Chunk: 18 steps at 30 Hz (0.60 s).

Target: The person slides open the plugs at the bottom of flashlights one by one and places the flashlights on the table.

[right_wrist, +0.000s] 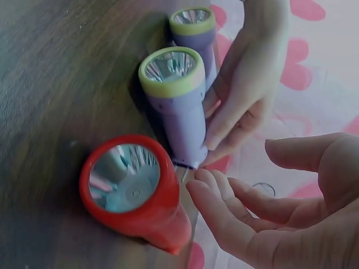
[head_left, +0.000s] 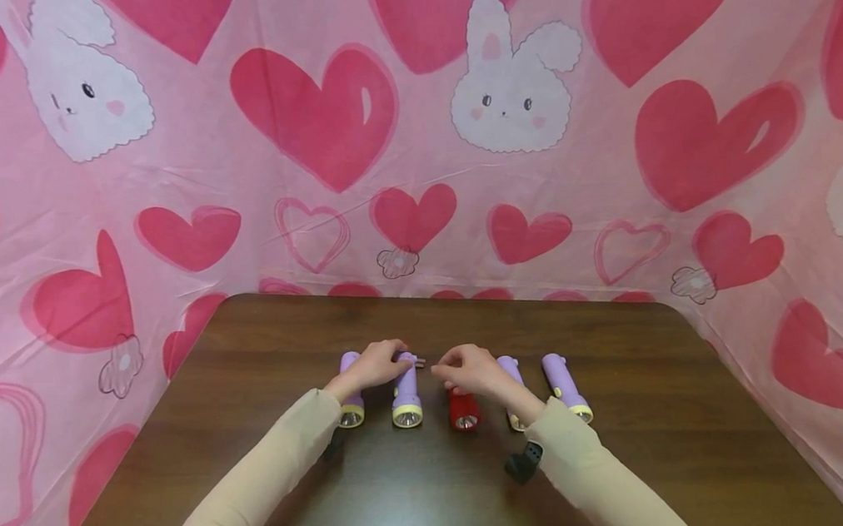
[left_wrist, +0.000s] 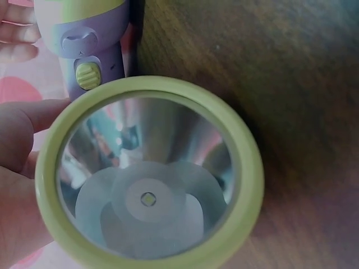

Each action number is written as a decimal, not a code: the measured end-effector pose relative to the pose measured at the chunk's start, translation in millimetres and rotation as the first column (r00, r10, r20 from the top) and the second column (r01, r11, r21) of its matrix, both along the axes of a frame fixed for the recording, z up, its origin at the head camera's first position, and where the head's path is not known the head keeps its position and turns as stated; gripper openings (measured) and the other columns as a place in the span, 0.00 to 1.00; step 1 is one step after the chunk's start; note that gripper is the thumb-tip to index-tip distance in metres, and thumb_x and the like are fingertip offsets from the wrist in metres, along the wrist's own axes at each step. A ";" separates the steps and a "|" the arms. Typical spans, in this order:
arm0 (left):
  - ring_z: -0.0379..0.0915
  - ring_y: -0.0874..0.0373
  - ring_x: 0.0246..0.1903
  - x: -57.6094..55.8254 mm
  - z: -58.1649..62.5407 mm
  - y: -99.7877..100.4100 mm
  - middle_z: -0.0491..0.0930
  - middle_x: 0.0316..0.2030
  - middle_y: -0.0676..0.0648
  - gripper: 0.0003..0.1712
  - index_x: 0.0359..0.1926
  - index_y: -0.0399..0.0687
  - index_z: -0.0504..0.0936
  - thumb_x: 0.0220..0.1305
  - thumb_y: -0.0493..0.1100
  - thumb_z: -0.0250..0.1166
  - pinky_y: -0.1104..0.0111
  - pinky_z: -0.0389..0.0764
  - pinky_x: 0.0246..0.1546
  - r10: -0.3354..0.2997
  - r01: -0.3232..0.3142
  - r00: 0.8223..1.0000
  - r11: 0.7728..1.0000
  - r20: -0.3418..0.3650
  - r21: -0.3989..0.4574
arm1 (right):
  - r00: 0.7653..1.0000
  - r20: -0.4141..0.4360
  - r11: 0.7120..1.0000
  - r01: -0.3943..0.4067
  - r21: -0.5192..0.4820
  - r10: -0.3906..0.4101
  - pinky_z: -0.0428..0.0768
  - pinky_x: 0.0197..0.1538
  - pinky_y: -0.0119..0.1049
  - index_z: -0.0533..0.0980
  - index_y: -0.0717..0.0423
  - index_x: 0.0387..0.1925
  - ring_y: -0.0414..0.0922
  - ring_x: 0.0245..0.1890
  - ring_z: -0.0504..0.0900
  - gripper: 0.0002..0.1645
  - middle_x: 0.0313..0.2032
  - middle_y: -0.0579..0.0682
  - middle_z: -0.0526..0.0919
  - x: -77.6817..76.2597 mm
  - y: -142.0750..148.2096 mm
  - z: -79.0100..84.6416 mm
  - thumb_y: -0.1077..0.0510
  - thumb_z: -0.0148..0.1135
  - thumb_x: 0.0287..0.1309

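My left hand reaches over the leftmost purple flashlight and grips the tail end of a second purple flashlight. That one lies with its yellow-rimmed lens facing me; two thin metal prongs stick out at its tail. My right hand hovers above a red flashlight, fingers loosely curled and holding nothing. In the right wrist view its fingertips are close to the prongs. The left wrist view has the leftmost flashlight's lens up front, with the gripped flashlight's yellow switch behind.
Right of the red one, a purple flashlight lies partly behind my right wrist, and another purple flashlight beyond it. All lie on a brown wooden table. A pink heart-patterned cloth hangs behind and along the sides.
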<state>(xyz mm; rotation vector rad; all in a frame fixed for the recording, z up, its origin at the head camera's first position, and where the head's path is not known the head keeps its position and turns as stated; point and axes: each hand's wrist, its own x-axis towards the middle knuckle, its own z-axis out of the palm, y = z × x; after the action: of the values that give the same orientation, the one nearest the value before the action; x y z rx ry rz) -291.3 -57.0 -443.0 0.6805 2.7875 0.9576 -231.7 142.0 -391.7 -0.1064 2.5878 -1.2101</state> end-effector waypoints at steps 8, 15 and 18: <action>0.81 0.44 0.47 0.0 -1.1 -0.2 0.85 0.45 0.36 0.17 0.50 0.33 0.81 0.65 0.41 0.64 0.53 0.80 0.52 -0.016 0.016 1.000 1.000 -0.026 -0.005 | 0.999 -0.013 0.999 0.040 0.026 -0.040 0.87 0.44 0.43 0.79 0.64 0.48 0.47 0.33 0.87 0.20 0.37 0.58 0.87 2.9 15.5 6.5 0.52 0.63 0.64; 0.81 0.45 0.49 -1.3 -2.3 -0.5 0.85 0.46 0.37 0.17 0.50 0.34 0.81 0.66 0.41 0.63 0.53 0.80 0.54 -0.014 0.014 1.000 1.000 -0.022 -0.011 | 0.998 -0.011 0.997 0.065 0.042 -0.065 0.87 0.46 0.44 0.78 0.66 0.49 0.53 0.37 0.87 0.20 0.38 0.59 0.86 3.1 27.3 4.0 0.53 0.63 0.64; 0.81 0.45 0.48 -1.6 -2.5 -0.6 0.85 0.45 0.37 0.16 0.49 0.34 0.81 0.66 0.41 0.63 0.53 0.80 0.53 -0.021 0.020 0.999 1.000 -0.031 -0.015 | 0.998 -0.011 0.996 0.064 0.056 -0.063 0.87 0.45 0.43 0.78 0.66 0.49 0.52 0.36 0.87 0.20 0.36 0.59 0.86 3.3 31.1 1.3 0.53 0.63 0.64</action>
<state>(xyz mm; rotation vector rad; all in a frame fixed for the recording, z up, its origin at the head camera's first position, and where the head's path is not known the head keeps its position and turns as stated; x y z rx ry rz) -292.9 -57.6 -445.5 0.7272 2.8058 0.9302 -228.4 173.2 -390.4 -0.0177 2.6493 -1.1588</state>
